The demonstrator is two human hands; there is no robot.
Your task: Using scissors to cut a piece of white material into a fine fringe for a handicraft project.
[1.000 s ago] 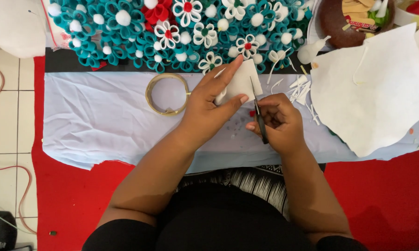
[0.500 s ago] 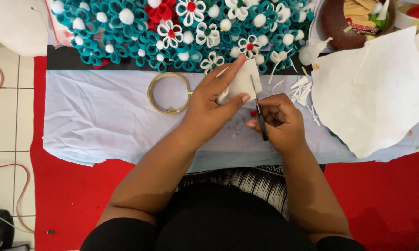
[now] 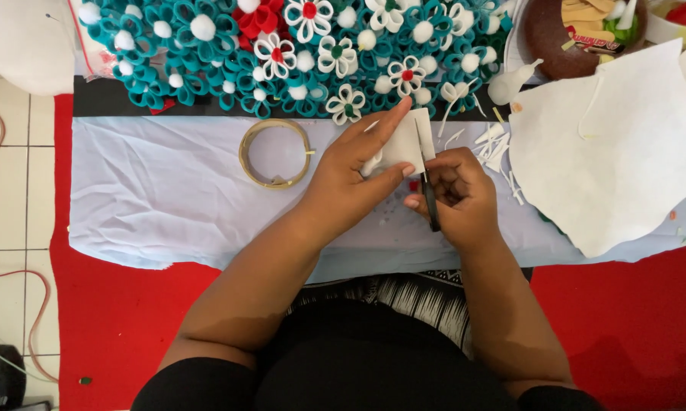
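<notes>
My left hand [image 3: 356,173] pinches a small white sheet of felt [image 3: 404,141] between thumb and fingers, held just above a pale cloth [image 3: 160,198]. My right hand [image 3: 459,196] grips dark scissors [image 3: 428,190], whose blades cut upward into the white piece along its right side. Thin white offcut strips [image 3: 495,148] lie scattered on the cloth just right of the hands.
A clear tape ring [image 3: 274,152] lies left of my hands. Behind them sits a mat of teal, white and red rolled flowers [image 3: 282,53]. A large white sheet [image 3: 617,144] lies at right, a brown bowl [image 3: 556,38] of oddments beyond it. Red matting [image 3: 114,320] covers the floor.
The hands, white piece and scissors stay nearly in the same spot; the scissors work slightly along the piece's edge.
</notes>
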